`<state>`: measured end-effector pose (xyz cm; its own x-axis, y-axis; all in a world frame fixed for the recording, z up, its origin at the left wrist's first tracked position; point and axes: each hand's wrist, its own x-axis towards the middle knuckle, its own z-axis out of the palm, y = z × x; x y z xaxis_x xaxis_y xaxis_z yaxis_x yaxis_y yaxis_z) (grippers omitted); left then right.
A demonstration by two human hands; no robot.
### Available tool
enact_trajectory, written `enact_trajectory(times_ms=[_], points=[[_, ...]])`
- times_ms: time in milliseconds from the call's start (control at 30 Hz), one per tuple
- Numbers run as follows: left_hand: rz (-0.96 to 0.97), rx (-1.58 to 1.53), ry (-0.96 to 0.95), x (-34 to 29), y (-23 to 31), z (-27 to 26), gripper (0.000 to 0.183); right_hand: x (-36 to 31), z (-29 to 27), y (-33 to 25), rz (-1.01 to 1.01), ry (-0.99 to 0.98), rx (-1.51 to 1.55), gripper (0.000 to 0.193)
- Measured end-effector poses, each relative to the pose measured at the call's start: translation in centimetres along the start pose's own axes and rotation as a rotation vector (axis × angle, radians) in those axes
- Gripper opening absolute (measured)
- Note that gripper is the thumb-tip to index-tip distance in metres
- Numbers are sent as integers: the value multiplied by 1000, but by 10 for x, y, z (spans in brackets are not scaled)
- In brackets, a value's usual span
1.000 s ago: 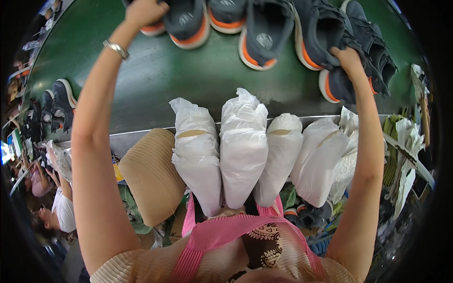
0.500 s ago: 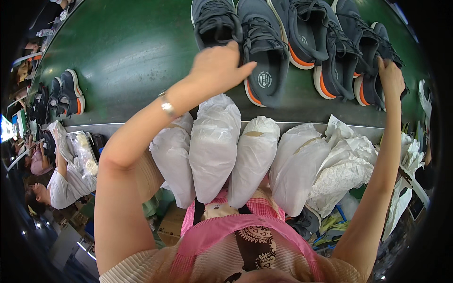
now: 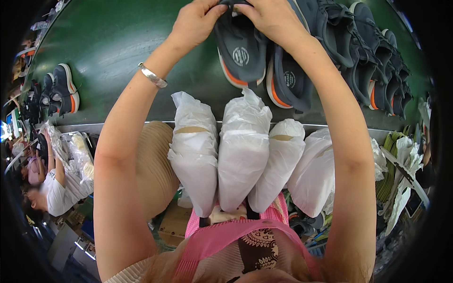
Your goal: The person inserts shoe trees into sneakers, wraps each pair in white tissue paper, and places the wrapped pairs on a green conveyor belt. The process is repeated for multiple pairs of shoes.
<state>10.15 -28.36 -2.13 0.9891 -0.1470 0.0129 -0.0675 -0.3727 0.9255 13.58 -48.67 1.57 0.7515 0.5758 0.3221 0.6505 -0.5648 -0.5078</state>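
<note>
A dark grey shoe (image 3: 243, 52) with an orange and white sole lies on the green belt, its heel toward me. My left hand (image 3: 196, 21) is closed on its tongue and lace area, thumb pressed inward. From the other side my right hand (image 3: 273, 19) grips the same part with its thumb at the opening. The upper edge of the view cuts off some fingers and the shoe's toe. Beside it, partly under my right forearm, lies a second grey shoe (image 3: 289, 82).
Several matching shoes (image 3: 377, 61) crowd together at the right. Another pair (image 3: 62, 89) stands far left. Between the belt and my body stand several white paper-wrapped bundles (image 3: 194, 155). A person in a white shirt (image 3: 60, 186) is at the left, beside a tray of plastic-wrapped items (image 3: 80, 155).
My right hand has left the shoes at the right and joined my left hand at the one shoe. My left hand has moved farther away. The shoes and wrapped bundles sit differently in view.
</note>
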Motion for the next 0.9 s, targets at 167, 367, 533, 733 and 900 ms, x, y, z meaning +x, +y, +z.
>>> enact_trajectory(times_ms=[167, 367, 533, 733, 900], points=[[-265, -259, -126, -4, -5, 3, 38, 5, 9, 9, 275, -93, 223, 27], [-320, -326, -197, 2, -10, -3, 37, 15, 4, -4, 554, -204, 414, 36], [-262, -268, -201, 1, -14, -8, 36, 12, 11, -24, 481, -114, 122, 50], [-325, -437, -182, 2, -18, -7, 25, 20, -7, -24, 530, -366, 450, 30], [-357, -519, -215, 5, -16, -4, 19, 14, 6, -4, 523, -354, 582, 25]])
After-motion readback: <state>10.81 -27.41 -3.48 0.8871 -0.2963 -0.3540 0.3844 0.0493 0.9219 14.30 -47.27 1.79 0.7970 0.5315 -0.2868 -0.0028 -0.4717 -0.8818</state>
